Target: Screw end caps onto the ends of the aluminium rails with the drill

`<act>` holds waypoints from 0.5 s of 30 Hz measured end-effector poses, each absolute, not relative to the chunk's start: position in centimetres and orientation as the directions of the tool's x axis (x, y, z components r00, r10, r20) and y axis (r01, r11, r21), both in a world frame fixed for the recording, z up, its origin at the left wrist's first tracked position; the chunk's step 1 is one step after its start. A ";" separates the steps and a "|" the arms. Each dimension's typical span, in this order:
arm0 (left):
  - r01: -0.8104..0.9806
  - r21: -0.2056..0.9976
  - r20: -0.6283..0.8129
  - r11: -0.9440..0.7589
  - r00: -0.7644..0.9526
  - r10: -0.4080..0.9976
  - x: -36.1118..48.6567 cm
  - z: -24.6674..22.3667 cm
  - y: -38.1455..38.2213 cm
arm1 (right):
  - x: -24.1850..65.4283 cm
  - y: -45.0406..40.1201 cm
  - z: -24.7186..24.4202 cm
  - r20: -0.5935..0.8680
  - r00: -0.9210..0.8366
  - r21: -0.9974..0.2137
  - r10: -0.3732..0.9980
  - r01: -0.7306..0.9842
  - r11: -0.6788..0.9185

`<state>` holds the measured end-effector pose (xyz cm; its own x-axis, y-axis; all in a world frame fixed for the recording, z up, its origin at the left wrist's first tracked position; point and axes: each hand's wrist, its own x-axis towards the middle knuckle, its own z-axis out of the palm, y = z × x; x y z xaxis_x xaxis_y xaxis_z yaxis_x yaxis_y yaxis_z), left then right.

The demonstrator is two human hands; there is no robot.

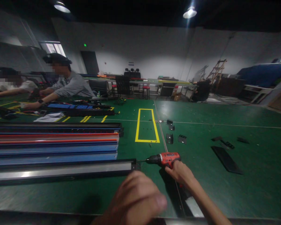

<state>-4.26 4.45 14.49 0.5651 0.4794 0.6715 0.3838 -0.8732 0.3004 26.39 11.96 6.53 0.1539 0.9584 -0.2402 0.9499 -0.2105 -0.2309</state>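
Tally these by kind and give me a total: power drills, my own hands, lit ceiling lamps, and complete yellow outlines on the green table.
Red power drill: 1
Your own hands, left hand and right hand: 2
Lit ceiling lamps: 2
Complete yellow outline on the green table: 1
Total: 6

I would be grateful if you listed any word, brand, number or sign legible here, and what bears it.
Nothing can be read for certain.
Marking on the red drill in the right hand: too blurred.
Sign on the far wall: too small.
Green light near the door: too small.
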 end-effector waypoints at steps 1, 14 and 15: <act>0.434 0.265 0.631 -0.861 0.597 0.495 -4.4 14.2 6.4 | 26.4 12.0 6.5 -0.251 0.159 -0.220 0.955 0.951 -0.216; 0.566 0.009 0.146 -0.825 0.815 0.561 -10.3 3.6 16.7 | 26.0 11.7 7.2 -0.242 0.173 -0.198 0.955 0.955 -0.223; 0.564 0.011 0.139 -0.825 0.817 0.560 -10.2 3.5 16.9 | 26.0 11.6 7.2 -0.240 0.168 -0.202 0.956 0.955 -0.219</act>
<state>-10.17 16.86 3.46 0.8166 0.5602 0.1389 0.5644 -0.8254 0.0107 25.96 11.65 7.21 0.1682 0.9562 -0.2396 0.9546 -0.2186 -0.2021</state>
